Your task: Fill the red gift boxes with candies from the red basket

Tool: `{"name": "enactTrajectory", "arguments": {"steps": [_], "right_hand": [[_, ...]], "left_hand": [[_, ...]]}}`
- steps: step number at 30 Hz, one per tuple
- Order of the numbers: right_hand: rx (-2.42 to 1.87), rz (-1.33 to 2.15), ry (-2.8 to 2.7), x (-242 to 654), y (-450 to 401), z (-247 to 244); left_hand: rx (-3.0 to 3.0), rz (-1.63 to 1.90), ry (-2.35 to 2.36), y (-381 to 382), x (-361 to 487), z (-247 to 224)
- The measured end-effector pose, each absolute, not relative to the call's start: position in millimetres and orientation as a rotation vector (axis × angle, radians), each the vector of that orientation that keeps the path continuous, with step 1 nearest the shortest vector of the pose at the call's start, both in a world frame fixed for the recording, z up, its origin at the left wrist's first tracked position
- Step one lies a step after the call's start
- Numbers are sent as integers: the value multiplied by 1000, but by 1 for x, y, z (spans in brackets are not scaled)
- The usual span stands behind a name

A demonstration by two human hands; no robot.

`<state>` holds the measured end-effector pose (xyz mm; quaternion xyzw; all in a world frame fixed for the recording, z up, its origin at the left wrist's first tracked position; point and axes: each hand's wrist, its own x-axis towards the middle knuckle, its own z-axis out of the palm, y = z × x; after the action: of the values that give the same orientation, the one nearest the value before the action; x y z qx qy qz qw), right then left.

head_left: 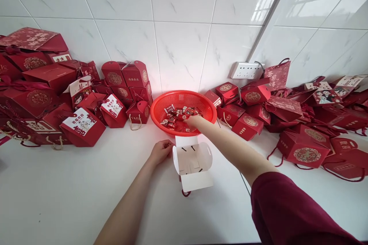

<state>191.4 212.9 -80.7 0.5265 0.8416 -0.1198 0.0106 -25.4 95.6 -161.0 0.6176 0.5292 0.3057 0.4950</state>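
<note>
The right hand (pixel 192 121) is inside the basket (pixel 184 98), its fingers down among the sweets (pixel 171 118). The fingertips are partly hidden; whether they are apart or clamped on a sweet cannot be told. The forearm crosses above the right side of the basket rim. The left hand (pixel 161 151) is at the left side of the box (pixel 189 159), fingers curled, fingertips next to the side flap. Whether these fingertips touch the flap or are closed together cannot be told.

The box stands on the bench (pixel 71 195) directly in front of the basket, nearer the person. Its top is open, flaps spread outward, with the white interior exposed. Short dark cord ends show on the inner walls, and a dark red cord loop (pixel 186 193) projects below the near flap.

The basket is red, perforated and round; the sweets, in mostly red wrappers, lie in its bottom.
</note>
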Motion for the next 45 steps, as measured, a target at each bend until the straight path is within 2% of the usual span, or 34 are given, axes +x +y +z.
{"name": "enactTrajectory", "arguments": {"steps": [7,12,19,21,24,25,27,31,35,37,40,43,45], "right_hand": [[1352,-442,2464,189,212,-73],[1420,-537,2524,199,217,-63],[1583,-751,2932,218,185,-44],[1541,-1036,3105,220,163,-43],[1207,-2019,3268,218,128,-42],[1101,-2254,3254,217,117,-40],[1044,-2413,3281,215,99,-33],[1090,-2390,3420,214,76,-12],[903,-2328,3536,216,60,4],[792,-2258,3605,217,53,9],[773,-2120,3694,216,45,14],[905,-1912,3758,217,39,20],[1057,-1601,3795,219,36,23]], "left_hand": [[1541,726,1327,94,-24,-159],[1563,706,1347,93,-24,-157],[1579,723,1354,93,-25,-158],[1580,738,1348,93,-24,-158],[1571,764,1337,93,-22,-156],[1566,778,1335,92,-21,-154],[1555,833,1343,92,-21,-147],[1517,1128,1459,87,-28,-110],[1489,1442,1477,69,-25,-42],[1571,1369,1186,56,-13,-8],[1720,1020,811,41,9,25],[1658,1020,762,38,25,33],[1628,1052,785,42,28,29]]}}
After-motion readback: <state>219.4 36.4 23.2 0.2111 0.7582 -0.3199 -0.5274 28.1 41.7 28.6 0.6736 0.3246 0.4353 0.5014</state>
